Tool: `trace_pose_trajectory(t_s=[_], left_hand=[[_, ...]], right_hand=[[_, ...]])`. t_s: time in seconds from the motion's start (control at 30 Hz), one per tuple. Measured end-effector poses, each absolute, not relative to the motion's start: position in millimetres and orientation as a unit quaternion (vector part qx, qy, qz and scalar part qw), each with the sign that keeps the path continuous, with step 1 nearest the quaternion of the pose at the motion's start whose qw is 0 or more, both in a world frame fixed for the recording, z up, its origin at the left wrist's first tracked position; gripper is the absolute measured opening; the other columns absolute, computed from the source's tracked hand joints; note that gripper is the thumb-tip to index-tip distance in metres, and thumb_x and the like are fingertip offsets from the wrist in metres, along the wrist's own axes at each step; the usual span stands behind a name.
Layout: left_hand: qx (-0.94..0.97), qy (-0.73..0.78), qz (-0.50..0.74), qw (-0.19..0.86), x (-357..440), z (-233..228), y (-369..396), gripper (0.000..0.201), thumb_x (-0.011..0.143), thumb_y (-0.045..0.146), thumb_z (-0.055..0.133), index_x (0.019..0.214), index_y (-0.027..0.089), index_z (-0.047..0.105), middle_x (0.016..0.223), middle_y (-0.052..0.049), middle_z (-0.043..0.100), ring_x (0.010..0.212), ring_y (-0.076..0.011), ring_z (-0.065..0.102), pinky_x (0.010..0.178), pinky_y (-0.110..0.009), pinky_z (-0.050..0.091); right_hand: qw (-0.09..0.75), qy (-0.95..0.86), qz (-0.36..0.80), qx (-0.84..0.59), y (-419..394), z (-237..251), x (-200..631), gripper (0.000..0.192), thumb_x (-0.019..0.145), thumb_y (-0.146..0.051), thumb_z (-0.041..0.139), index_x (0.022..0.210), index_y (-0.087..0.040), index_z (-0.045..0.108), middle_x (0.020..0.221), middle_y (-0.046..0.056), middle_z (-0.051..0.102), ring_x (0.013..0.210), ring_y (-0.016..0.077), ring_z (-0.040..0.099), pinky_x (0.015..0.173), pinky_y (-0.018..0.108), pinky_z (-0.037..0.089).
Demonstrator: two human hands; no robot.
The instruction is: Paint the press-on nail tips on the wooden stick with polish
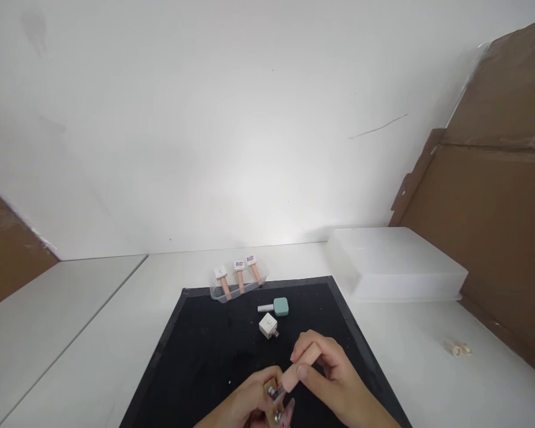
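My right hand (334, 380) grips a peach-coloured tube (299, 367) low in the head view, over a black mat (196, 356). My left hand (245, 404) holds a small silvery metal part (274, 395) at the tube's lower end; what lies under it is hidden by the frame's edge. Beyond the hands on the mat lie a white square cap with a short stem (268, 326) and a teal square cap with a grey stem (277, 307).
A clear tray (217, 294) at the mat's far edge holds three peach tubes with white caps (239, 273). A white lidded box (392, 264) stands at the right, brown cardboard (494, 196) behind it. Small pale rings (459, 349) lie on the white table.
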State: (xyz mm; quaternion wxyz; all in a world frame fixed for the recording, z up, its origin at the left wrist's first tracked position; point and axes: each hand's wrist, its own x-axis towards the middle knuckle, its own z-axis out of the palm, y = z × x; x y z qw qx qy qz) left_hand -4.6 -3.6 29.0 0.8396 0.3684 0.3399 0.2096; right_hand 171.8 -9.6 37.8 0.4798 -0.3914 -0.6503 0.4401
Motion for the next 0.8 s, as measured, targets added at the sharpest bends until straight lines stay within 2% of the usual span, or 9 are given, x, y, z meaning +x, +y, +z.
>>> trace_pose_trajectory(t_s=[0.17,0.27,0.37,0.57,0.8], left_hand=[[0.378,0.318,0.205,0.845,-4,27,-5,0.011,0.057,0.02,0.05,0.065,0.02,0.043,0.054,0.005,0.048,0.034,-0.0007,0.017,0.04,-0.021,0.001],[0.379,0.316,0.205,0.845,-5,23,-6,0.01,0.059,0.019,0.049,0.065,0.02,0.042,0.053,0.005,0.047,0.034,-0.0007,0.015,0.04,-0.022,0.002],[0.379,0.32,0.206,0.843,-5,20,-7,0.011,0.058,0.017,0.049,0.064,0.02,0.041,0.05,0.008,0.041,0.034,-0.0012,0.013,0.04,-0.022,0.003],[0.379,0.326,0.207,0.841,-2,21,-7,0.016,0.055,0.016,0.047,0.07,0.02,0.044,0.052,0.006,0.045,0.036,-0.0026,0.015,0.04,-0.022,0.006],[0.382,0.306,0.211,0.846,-3,21,-9,0.012,0.059,0.018,0.05,0.069,0.02,0.044,0.047,0.009,0.036,0.036,-0.0031,0.013,0.04,-0.021,0.003]], right_hand=[[0.51,-0.575,0.5,-0.399,-1,36,170,0.027,0.087,-0.034,0.053,0.064,-0.019,0.05,0.06,-0.002,0.058,0.056,0.0131,0.053,0.055,0.024,0.037],[0.523,-0.534,0.529,-0.401,2,32,171,0.028,0.086,-0.039,0.054,0.068,-0.019,0.05,0.057,-0.003,0.056,0.048,0.0101,0.046,0.048,0.022,0.032],[0.503,-0.524,0.566,-0.39,2,28,171,0.03,0.081,-0.047,0.058,0.074,-0.017,0.054,0.057,-0.004,0.05,0.045,0.0079,0.037,0.044,0.02,0.029],[0.468,-0.542,0.6,-0.356,-3,34,167,0.033,0.076,-0.048,0.064,0.073,-0.016,0.055,0.059,-0.004,0.046,0.05,0.0084,0.038,0.045,0.021,0.028],[0.47,-0.504,0.59,-0.42,1,31,165,0.03,0.078,-0.042,0.06,0.065,-0.018,0.048,0.051,-0.007,0.045,0.043,0.0071,0.031,0.042,0.02,0.023]])
